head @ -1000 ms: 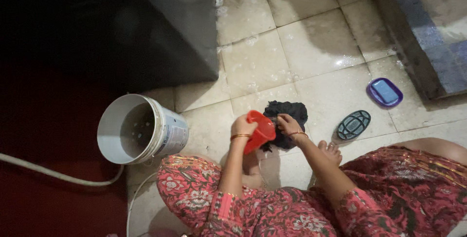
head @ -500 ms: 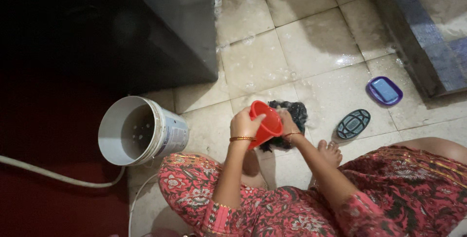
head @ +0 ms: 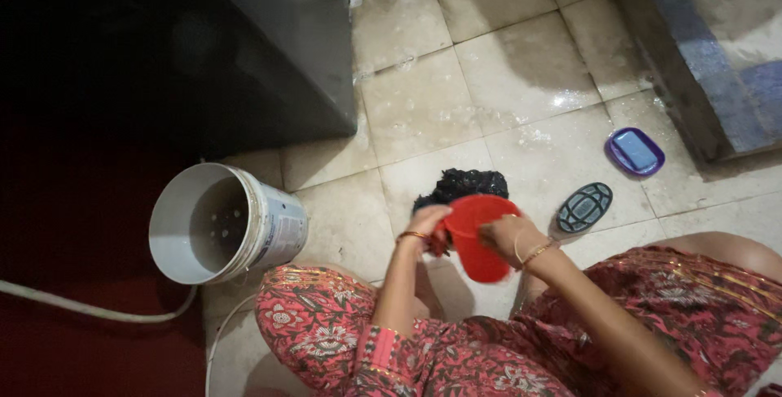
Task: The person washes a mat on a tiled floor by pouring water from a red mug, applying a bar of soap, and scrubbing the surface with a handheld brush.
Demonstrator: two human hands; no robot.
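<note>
Dark grey cabinet-like block [head: 204,47] fills the upper left of the frame, its lower edge meeting the floor. Wet beige tiled floor [head: 489,79] takes the centre and upper right, shiny patches near the top. Person's red floral-print garment [head: 456,348] spans the bottom, centre to right.

White plastic bucket [head: 224,222] lies tipped on its side at left centre, mouth facing left, just beside the garment's edge. Pale hose [head: 90,306] runs along the lower left, curving up near the bucket's base.

Red plastic mug [head: 476,234] is at centre frame, held above the floor, mouth turned up toward the camera. Left hand [head: 428,222] is clenched around the mug's left side at the handle. Right hand [head: 509,238] grips the mug's right rim, fingers wrapped over it; bangles on both wrists.

Black wet cloth [head: 458,185] lies bunched on the tiles directly above the mug in the frame, partly hidden by it.

Dark oval scrub brush [head: 585,207] lies right of the mug, apart from it. Purple oval soap dish [head: 634,151] sits further upper right, holding a blue soap bar.
</note>
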